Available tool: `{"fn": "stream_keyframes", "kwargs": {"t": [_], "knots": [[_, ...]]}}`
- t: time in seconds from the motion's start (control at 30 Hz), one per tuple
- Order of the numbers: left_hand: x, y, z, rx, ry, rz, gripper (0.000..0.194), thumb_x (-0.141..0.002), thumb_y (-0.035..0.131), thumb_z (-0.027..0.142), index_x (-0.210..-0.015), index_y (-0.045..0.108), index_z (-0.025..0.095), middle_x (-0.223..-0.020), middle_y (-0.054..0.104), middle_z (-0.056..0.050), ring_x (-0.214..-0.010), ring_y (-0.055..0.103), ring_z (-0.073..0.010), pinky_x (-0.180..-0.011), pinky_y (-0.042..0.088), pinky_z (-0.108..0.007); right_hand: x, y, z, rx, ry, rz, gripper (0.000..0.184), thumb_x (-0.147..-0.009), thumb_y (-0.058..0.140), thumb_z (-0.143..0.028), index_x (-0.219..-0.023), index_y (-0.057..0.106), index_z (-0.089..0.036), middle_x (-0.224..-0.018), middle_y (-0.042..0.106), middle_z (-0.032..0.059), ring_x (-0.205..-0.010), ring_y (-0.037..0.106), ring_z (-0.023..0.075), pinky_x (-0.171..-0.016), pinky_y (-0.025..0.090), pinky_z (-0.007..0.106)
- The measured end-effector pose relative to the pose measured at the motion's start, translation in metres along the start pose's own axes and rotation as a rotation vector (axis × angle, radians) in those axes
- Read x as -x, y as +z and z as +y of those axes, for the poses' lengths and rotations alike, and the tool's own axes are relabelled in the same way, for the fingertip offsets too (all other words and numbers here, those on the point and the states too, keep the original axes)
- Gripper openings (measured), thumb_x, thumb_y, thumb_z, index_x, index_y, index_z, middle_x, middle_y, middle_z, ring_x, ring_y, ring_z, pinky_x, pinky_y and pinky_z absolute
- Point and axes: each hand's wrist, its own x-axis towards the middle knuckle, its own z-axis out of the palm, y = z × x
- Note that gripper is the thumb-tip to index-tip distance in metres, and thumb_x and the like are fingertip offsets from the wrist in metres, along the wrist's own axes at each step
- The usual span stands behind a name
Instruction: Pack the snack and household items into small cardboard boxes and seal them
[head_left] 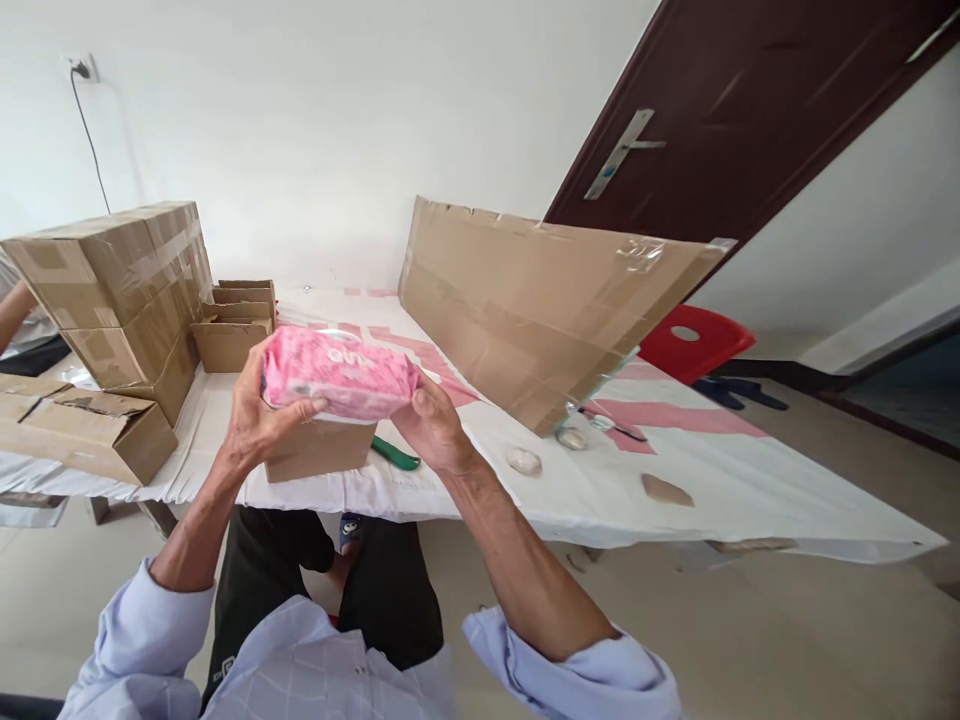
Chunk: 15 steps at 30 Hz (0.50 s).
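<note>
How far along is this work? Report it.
Looks done: the stacked boxes are taped shut. In hand: the left hand and right hand hold a pink packet above a small box, its top hidden. Seemingly left: the packet is still unboxed, and the boxes with raised flaps remain unsealed. I can't judge the total.

Pale, evenly lit plain walls, one with a socket (88, 68) holding a plugged-in black cord (91, 145), meet a dark reddish-brown door (742, 100) with a silvery handle (624, 152), while a red plastic seat (709, 345) stands beyond the white-covered tabletop (600, 515), above a beige floor (720, 640).
</note>
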Motion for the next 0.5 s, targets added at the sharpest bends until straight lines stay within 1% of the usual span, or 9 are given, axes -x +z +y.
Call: {"fn": "stream_keyframes", "kwargs": {"t": [0.1,0.17,0.23,0.3,0.37,0.43,0.5], "knots": [[-0.012,0.0,-0.002,0.165,-0.148,0.058,0.082,-0.074,0.095,0.072,-0.134,0.068,0.022,-0.123,0.076,-0.011,-0.115,0.075,-0.034,-0.097,0.064,-0.046,-0.008,0.011,-0.004,0.053,-0.087,-0.013,0.091,-0.078,0.087,-0.082,-0.149,0.062,-0.032,-0.152,0.071,0.0104,-0.146,0.063,0.0362,-0.121,0.055,0.053],[-0.016,0.0,-0.003,0.221,-0.233,0.052,0.08,-0.071,0.097,0.07,-0.129,0.07,0.021,-0.115,0.079,-0.01,-0.107,0.076,-0.0328,-0.091,0.064,-0.044,-0.013,0.019,0.0,0.091,-0.119,0.033,0.084,-0.082,0.086,-0.078,-0.148,0.064,-0.03,-0.15,0.072,0.0097,-0.147,0.062,0.0359,-0.124,0.053,0.053],[-0.017,-0.002,-0.005,0.236,-0.324,0.035,0.076,-0.07,0.097,0.07,-0.122,0.074,0.02,-0.108,0.08,-0.009,-0.1,0.077,-0.0318,-0.085,0.064,-0.042,-0.017,0.025,0.008,0.113,-0.121,0.093,0.075,-0.086,0.082,-0.078,-0.142,0.068,-0.029,-0.147,0.074,0.0091,-0.147,0.062,0.0357,-0.124,0.053,0.053],[-0.016,-0.006,-0.008,0.233,-0.419,0.0,0.072,-0.07,0.096,0.072,-0.114,0.077,0.018,-0.102,0.081,-0.009,-0.094,0.077,-0.0313,-0.081,0.062,-0.041,-0.021,0.029,0.018,0.094,-0.082,0.137,0.071,-0.086,0.081,-0.078,-0.136,0.071,-0.029,-0.144,0.076,0.0083,-0.144,0.064,0.0352,-0.124,0.053,0.053],[-0.014,-0.01,-0.013,0.226,-0.491,-0.052,0.068,-0.074,0.093,0.074,-0.11,0.08,0.017,-0.101,0.083,-0.01,-0.093,0.077,-0.0315,-0.082,0.062,-0.041,-0.025,0.031,0.027,0.043,-0.017,0.159,0.072,-0.083,0.084,-0.079,-0.133,0.073,-0.028,-0.14,0.078,0.0078,-0.14,0.068,0.0346,-0.122,0.056,0.053],[-0.012,-0.014,-0.02,0.224,-0.526,-0.092,0.065,-0.077,0.091,0.072,-0.112,0.082,0.017,-0.106,0.084,-0.011,-0.098,0.077,-0.032,-0.087,0.061,-0.041,-0.029,0.032,0.035,-0.003,0.041,0.179,0.074,-0.079,0.085,-0.079,-0.13,0.073,-0.027,-0.136,0.08,0.0076,-0.135,0.07,0.0345,-0.118,0.059,0.053],[-0.009,-0.015,-0.027,0.247,-0.545,-0.087,0.066,-0.077,0.093,0.07,-0.116,0.082,0.018,-0.111,0.084,-0.011,-0.102,0.078,-0.0321,-0.092,0.061,-0.042,-0.032,0.032,0.041,-0.019,0.077,0.205,0.073,-0.076,0.087,-0.079,-0.124,0.074,-0.026,-0.132,0.081,0.0078,-0.133,0.071,0.0346,-0.114,0.062,0.051]]}}
